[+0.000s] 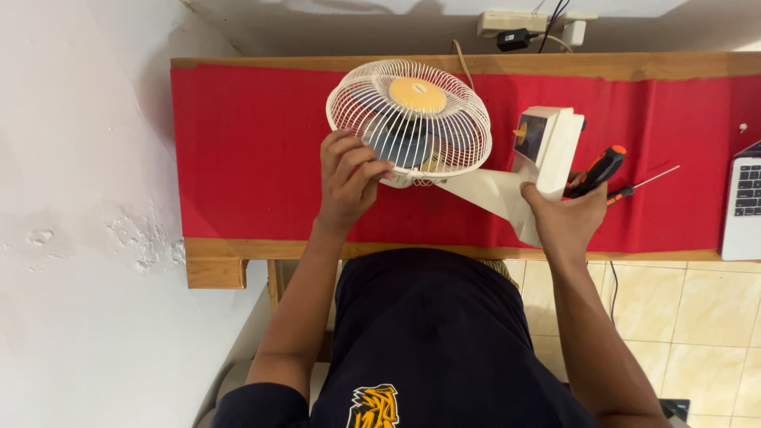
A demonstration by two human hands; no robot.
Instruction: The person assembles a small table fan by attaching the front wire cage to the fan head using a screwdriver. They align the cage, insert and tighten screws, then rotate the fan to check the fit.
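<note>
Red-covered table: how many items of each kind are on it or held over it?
Fans: 1, the cream table fan, gripped by left hand and right hand
Screwdrivers: 2, the black-and-orange handled screwdriver and the thin screwdriver
Laptops: 1, the laptop
Total: 4

The left hand curls its fingers over the rim of a white wire-caged desk fan. The right hand clasps the fan's cream plastic base and an orange-and-black-handled screwdriver above the red-clothed wooden worktop.
</note>
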